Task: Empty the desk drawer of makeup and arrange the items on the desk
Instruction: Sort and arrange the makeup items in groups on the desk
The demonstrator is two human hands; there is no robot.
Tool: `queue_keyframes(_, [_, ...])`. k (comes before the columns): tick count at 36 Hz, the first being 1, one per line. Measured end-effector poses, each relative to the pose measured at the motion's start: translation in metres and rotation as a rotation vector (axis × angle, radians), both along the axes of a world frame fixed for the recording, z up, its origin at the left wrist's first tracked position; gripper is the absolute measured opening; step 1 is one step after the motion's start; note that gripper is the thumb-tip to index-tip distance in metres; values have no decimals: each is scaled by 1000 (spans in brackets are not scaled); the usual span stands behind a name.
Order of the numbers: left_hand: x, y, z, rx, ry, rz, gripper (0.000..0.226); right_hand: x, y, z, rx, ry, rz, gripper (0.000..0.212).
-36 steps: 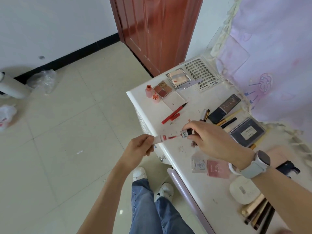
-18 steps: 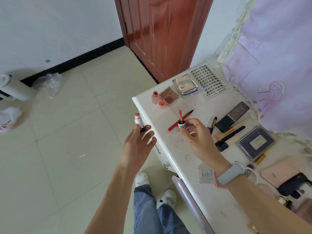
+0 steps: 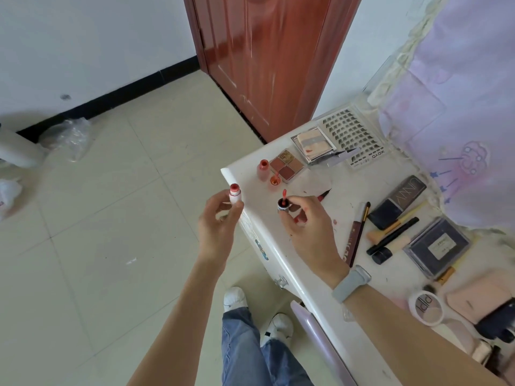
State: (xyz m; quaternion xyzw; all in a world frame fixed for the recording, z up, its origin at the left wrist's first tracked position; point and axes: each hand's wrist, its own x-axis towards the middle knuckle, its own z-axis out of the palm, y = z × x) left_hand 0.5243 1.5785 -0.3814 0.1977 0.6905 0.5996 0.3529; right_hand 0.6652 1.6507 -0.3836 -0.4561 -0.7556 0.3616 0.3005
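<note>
1. At the white desk (image 3: 320, 263), a person holds an uncapped lip gloss apart: the left hand (image 3: 220, 229) grips the small tube (image 3: 235, 194) beyond the desk's edge, and the right hand (image 3: 306, 227) pinches its dark cap (image 3: 283, 205), red wand pointing up.
2. Recapping looks next, needing wand lined with the tube's mouth.
3. The tube is pale, red at its neck.

Pale cream floor tiles (image 3: 117, 218) filling most of the left side, lit bright and even. White wall (image 3: 83, 45) across the upper left with a black skirting strip (image 3: 111, 100) along the bottom. Glossy reddish-brown door (image 3: 267, 57) at top centre. Lilac curtain (image 3: 459, 93) with frilly edging down the upper right. Crumpled clear plastic bag (image 3: 68, 136) at left by the skirting.
</note>
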Motion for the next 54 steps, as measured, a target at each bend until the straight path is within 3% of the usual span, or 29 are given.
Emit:
queue_keyframes(7, [-25,32,-13,-164,277,-101,20,-25,2,-12,53,-175,-52,17])
queue_keyframes(14, [-30,46,-16,-147,531,-232,17,-43,5,-22,172,-354,-177,12])
queue_keyframes(20, [-30,48,-19,-79,666,-249,21,-48,4,-26,222,-486,-215,34])
queue_keyframes(25, [-31,50,-21,-68,674,-256,24,-48,4,-29,245,-569,-239,24])
queue_keyframes(31, [-32,41,-30,-70,621,-288,45,-26,-5,-19,229,-448,-208,32])
queue_keyframes(35, [-24,27,-33,-84,644,-233,47,8,-7,-8,208,-388,-216,15])
queue_keyframes(37, [-15,18,-33,-80,639,-182,41,29,-3,-4,198,-452,-254,10])
queue_keyframes(44, [28,-9,-34,-62,623,-147,33,76,13,-1,147,-891,-321,28])
queue_keyframes(49, [59,-21,-30,-16,626,-171,25,80,11,-4,140,-984,-231,29])
queue_keyframes(54, [84,-29,-23,-8,622,-250,25,82,12,0,117,-925,-221,36])
